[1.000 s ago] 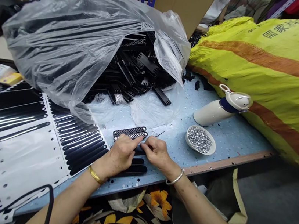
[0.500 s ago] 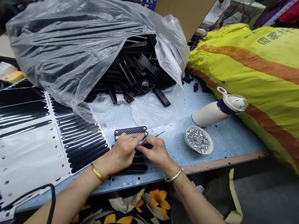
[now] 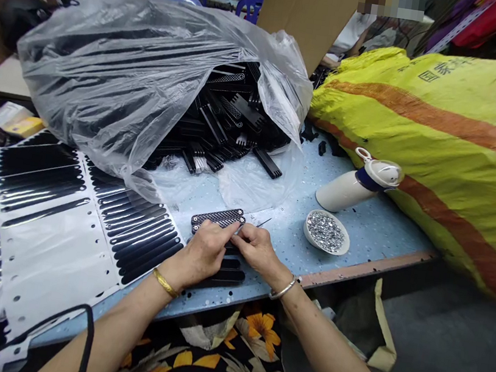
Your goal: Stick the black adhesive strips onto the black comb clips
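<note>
My left hand (image 3: 206, 253) is over a small group of black textured strips (image 3: 218, 216) near the table's front edge. Its index finger reaches to the strips' right end, the other fingers curl under, and whatever they grip is hidden. Close against it, my right hand (image 3: 260, 253) is closed in a pinch around a thin pointed tool (image 3: 264, 222), whose dark tip sticks out up and to the right. Smooth black strips (image 3: 229, 274) lie beneath and in front of the hands. To the right stands a white bowl (image 3: 311, 242) holding small shiny metal bits (image 3: 325, 231).
A clear plastic bag (image 3: 122, 63) spills black slotted pieces (image 3: 225, 115) behind the hands. Sheets of black glossy strips (image 3: 139, 235) cover the left side. A white bottle (image 3: 344, 190) leans beside a large yellow sack (image 3: 445, 127). Further back are a cardboard sheet (image 3: 304, 15) and another person's sleeve (image 3: 355, 35).
The view has shifted slightly, so the bottle, bowl and sack sit a little further left. Both hands keep nearly the same pose at the strips' right end.
</note>
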Demonstrator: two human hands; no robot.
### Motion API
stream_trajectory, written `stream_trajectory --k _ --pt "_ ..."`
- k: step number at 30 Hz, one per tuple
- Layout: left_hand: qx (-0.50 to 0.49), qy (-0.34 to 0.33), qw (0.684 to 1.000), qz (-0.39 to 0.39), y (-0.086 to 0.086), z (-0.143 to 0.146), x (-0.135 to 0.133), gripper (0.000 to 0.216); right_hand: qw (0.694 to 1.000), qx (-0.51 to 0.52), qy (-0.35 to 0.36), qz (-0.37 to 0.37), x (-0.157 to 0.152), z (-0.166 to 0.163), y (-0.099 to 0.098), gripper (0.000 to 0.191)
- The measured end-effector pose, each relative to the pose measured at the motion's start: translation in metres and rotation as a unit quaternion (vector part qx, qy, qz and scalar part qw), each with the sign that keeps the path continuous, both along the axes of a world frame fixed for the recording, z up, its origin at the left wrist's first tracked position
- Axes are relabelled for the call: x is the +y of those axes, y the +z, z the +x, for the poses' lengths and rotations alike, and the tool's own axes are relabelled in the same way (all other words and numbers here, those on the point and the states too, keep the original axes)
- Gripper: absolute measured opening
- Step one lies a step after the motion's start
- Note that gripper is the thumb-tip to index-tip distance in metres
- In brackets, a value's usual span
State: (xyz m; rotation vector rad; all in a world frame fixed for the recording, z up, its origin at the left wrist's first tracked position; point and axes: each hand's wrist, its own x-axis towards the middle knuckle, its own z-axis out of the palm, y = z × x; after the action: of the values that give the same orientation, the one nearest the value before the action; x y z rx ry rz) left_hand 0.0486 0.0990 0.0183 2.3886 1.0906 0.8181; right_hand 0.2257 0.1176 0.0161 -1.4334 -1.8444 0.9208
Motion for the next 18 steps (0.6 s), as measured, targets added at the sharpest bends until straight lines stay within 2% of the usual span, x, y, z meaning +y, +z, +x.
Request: stream_trajectory --k 7,12,15,18 --pt "0.008 -0.003 1.000 0.015 0.002 -0.002 0.002 0.062 0.997 0.039 -0.040 -0.047 -0.004 0.018 0.007 0.044" --pt "-0.035 -0.021 0.999 0.023 0.021 -0.013 0.004 0.052 0.994 0.044 -0.083 -0.052 -0.013 0.037 0.011 0.040" --pt "-0.070 0.030 0.996 0.052 0.037 -0.030 0.003 0.037 0.995 0.041 -0.084 -0.046 -0.015 0.038 0.008 0.034" --pt "-0.037 0.123 0.989 0.069 0.041 -0.051 -0.002 0.017 0.996 0.040 -0.066 -0.037 -0.015 0.031 0.004 0.023"
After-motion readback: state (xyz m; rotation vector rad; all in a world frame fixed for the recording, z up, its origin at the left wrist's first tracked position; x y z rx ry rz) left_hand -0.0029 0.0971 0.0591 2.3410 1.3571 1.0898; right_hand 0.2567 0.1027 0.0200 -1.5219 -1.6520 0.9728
